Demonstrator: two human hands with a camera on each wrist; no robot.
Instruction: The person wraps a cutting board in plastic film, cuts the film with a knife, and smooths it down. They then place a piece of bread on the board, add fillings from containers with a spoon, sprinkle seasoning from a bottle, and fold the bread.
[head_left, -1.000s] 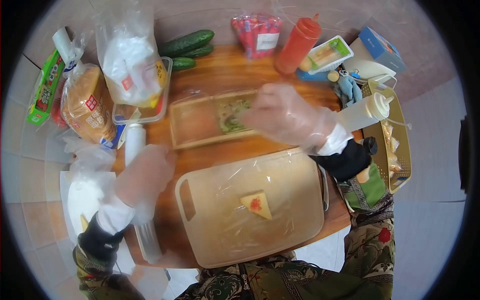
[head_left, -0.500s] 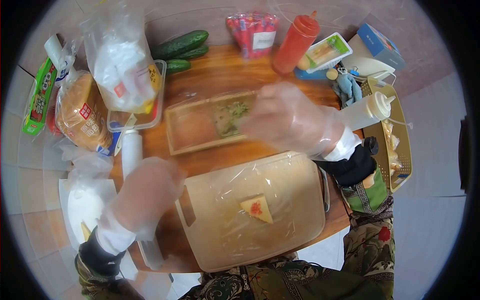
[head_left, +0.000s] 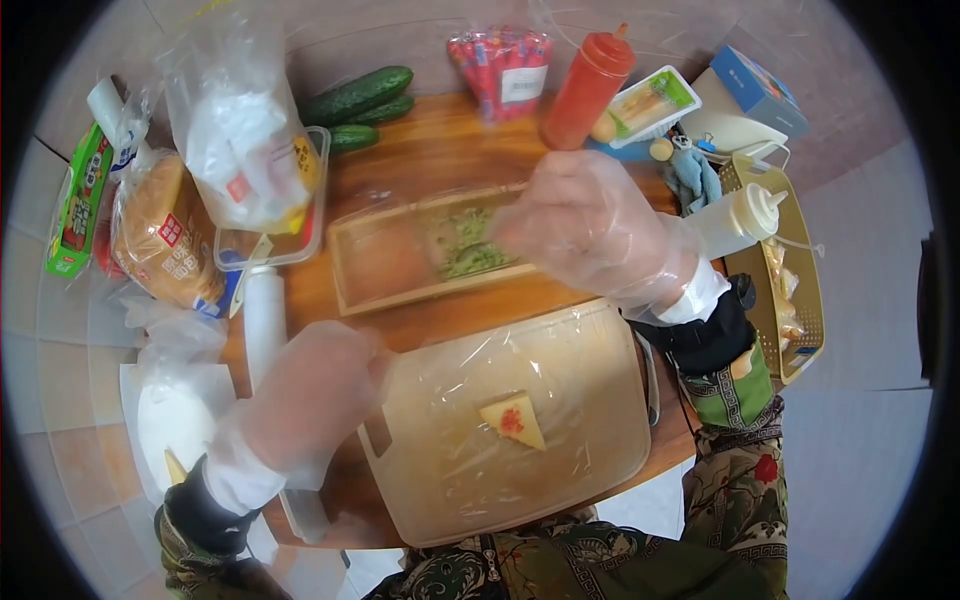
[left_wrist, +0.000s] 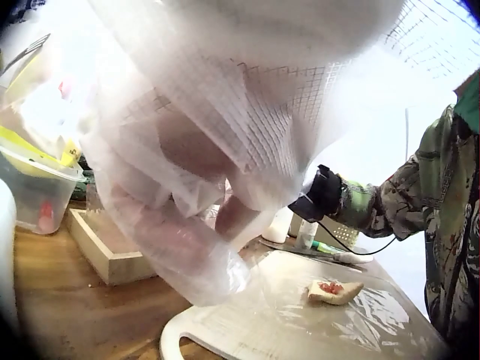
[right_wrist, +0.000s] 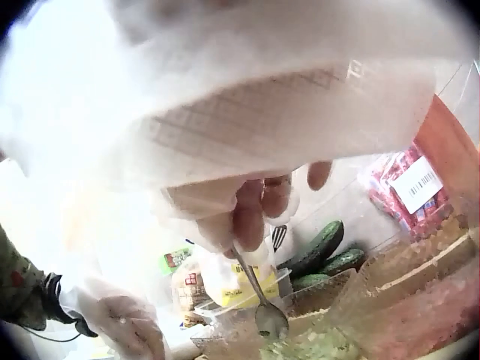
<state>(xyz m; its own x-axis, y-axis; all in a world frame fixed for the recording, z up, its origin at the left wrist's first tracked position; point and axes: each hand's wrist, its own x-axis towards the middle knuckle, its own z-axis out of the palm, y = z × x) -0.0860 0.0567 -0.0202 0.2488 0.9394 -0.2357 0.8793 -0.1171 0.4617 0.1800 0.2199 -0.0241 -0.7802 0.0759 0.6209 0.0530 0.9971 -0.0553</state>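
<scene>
Steel spoon pinched by right hand | left hand: grip unclear | tilting could spill green shreds onto bench

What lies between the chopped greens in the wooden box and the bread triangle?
Between the chopped greens and the bread triangle, the head view shows the front rim of the box, a strip of tabletop, then the cutting board under clear film.
</scene>
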